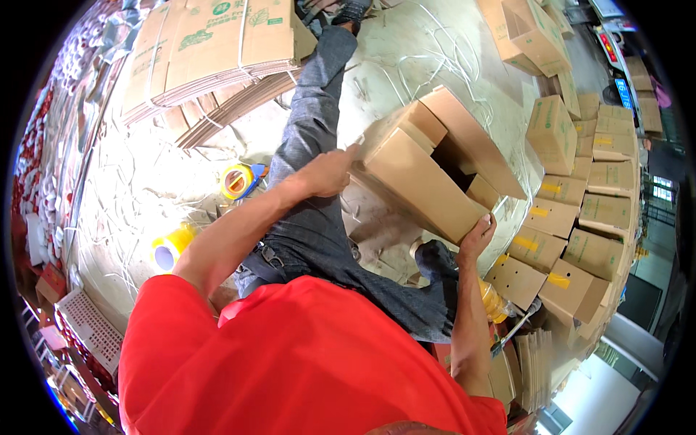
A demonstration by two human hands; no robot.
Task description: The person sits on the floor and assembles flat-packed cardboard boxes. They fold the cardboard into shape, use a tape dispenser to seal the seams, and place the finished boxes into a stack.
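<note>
A brown cardboard box (413,177) is tilted in front of me, its flaps raised and its dark inside showing. At its left end, my left hand (332,172) is closed on the edge, the fingertips partly hidden. My right hand (477,236) grips the near right corner, thumb on the outside. On the floor left of my leg lies a tape dispenser (243,180) with a yellow roll and a blue part. Closer to my left elbow rests a thick roll of yellow tape (171,250).
Strapped stacks of flat cardboard (210,43) lie at the upper left. Rows of taped boxes (565,232) stand on the right, with open boxes (529,36) at the upper right. Loose white straps (449,58) litter the floor. A white plastic crate (90,326) sits at the lower left.
</note>
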